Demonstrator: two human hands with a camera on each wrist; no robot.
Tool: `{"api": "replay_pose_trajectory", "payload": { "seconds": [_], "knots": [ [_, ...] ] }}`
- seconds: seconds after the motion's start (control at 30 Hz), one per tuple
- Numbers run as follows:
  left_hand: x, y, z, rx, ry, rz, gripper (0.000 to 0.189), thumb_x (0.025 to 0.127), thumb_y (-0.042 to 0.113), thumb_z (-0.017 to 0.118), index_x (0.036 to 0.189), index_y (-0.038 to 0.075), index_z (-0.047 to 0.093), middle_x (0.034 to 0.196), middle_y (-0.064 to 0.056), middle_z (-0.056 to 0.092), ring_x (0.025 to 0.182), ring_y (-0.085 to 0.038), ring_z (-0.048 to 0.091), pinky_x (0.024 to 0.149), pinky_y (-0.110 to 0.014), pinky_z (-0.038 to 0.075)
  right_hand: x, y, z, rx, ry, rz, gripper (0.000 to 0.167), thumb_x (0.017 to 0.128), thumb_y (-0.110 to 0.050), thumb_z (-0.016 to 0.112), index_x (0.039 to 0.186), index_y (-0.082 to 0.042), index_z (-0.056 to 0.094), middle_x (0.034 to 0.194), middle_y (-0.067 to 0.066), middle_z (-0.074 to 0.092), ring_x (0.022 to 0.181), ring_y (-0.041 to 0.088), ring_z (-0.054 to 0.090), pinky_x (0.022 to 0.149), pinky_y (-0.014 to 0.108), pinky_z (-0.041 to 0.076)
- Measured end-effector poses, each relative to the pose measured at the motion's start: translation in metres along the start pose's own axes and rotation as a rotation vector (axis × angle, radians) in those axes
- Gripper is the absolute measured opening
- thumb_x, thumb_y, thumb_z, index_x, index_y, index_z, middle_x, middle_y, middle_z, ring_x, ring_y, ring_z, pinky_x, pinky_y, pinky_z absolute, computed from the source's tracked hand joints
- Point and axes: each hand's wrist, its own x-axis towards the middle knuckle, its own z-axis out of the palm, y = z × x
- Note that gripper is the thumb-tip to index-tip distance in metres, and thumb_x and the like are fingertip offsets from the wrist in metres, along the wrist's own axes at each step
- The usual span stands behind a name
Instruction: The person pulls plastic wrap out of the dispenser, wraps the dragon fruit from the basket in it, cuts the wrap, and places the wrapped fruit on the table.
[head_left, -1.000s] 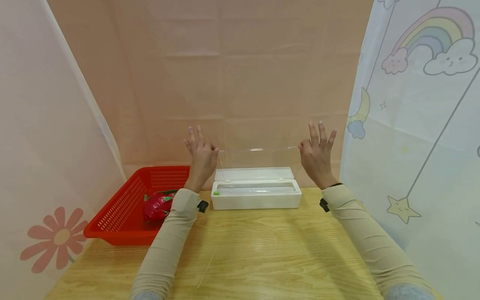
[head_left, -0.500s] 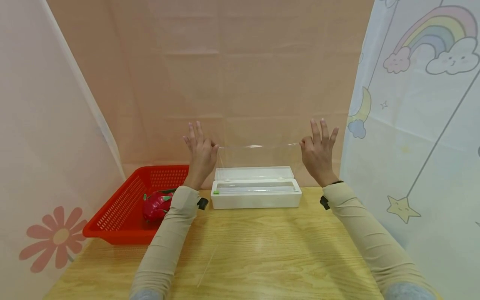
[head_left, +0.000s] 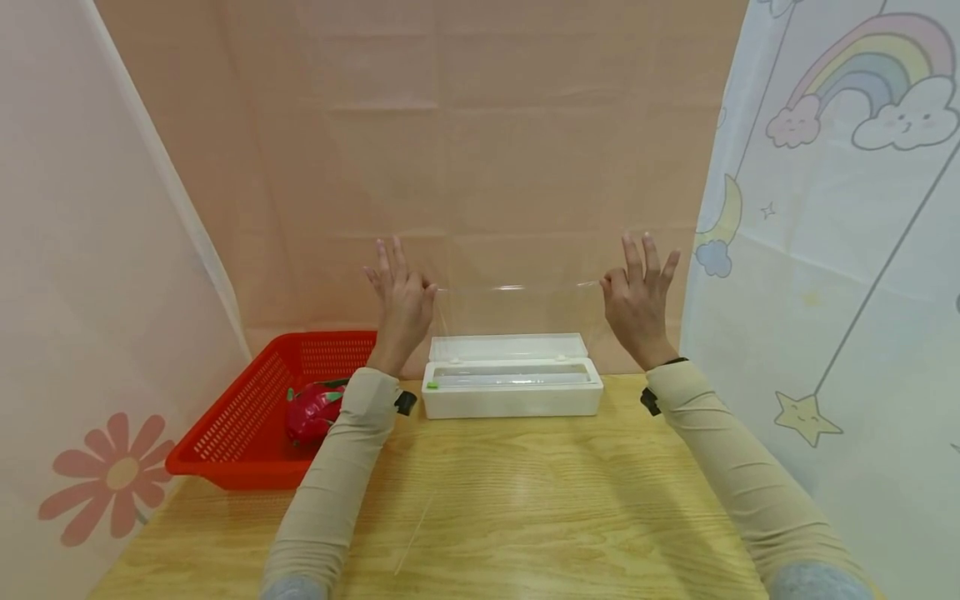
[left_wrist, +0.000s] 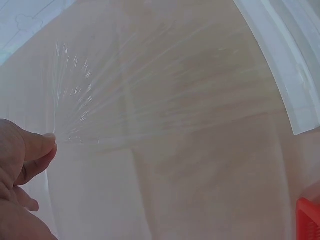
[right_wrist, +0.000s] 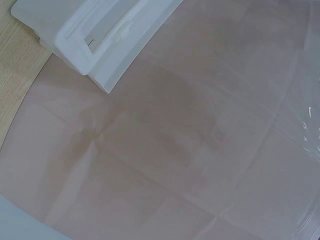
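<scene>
Pinching hands: left hand (head_left: 405, 312) and right hand (head_left: 636, 315), fingers (left_wrist: 38, 146) closed on plastic film (head_left: 517, 308) corners.
Film position: spread between them, running toward the open white box (head_left: 513, 405).
Film feel: probably light, limp, clingy, easily torn; hold both corners.

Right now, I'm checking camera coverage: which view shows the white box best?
The head view: the white box shows from end to end, its lid raised at the back. The left wrist view catches only part, cut off at the upper right; the right wrist view shows only one end, upper left.
</scene>
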Motion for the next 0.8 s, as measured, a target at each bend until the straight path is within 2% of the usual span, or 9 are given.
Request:
{"api": "replay_pose_trajectory", "payload": {
  "seconds": [0.27, 0.6, 0.8],
  "knots": [
    [0.0034, -0.0001, -0.0019, -0.001, 0.009, 0.0, 0.019, 0.1, 0.013, 0.061, 0.101, -0.004, 0.066, 0.164, -0.026, 0.005, 0.151, -0.041, -0.011, 0.114, -0.063, -0.015, 0.002, 0.001, 0.0002, 0.006, -0.007, 0.003, 0.019, 0.098, -0.005, 0.061, 0.089, 0.012, 0.063, 0.156, 0.022, 0.034, 0.145, 0.043, 0.023, 0.109, 0.077, 0.006],
    [0.0083, 0.0005, -0.0035, 0.017, 0.005, -0.004, 0.02, 0.1, 0.014, 0.06, 0.1, -0.006, 0.066, 0.162, -0.029, 0.007, 0.151, -0.043, -0.009, 0.114, -0.066, -0.01, 0.0042, 0.0015, 0.0008, 0.036, 0.033, 0.017, 0.022, 0.099, -0.006, 0.059, 0.087, 0.012, 0.062, 0.155, 0.021, 0.037, 0.144, 0.043, 0.026, 0.109, 0.077, 0.006],
    [0.0096, 0.0006, -0.0031, 0.033, 0.012, -0.006, 0.018, 0.099, 0.013, 0.062, 0.1, -0.004, 0.067, 0.164, -0.026, 0.006, 0.151, -0.043, -0.006, 0.115, -0.061, -0.013, 0.0051, 0.0007, 0.0016, 0.05, 0.041, 0.032, 0.023, 0.1, -0.008, 0.058, 0.088, 0.012, 0.062, 0.15, 0.024, 0.041, 0.146, 0.041, 0.024, 0.11, 0.076, 0.004]
  ]
}}
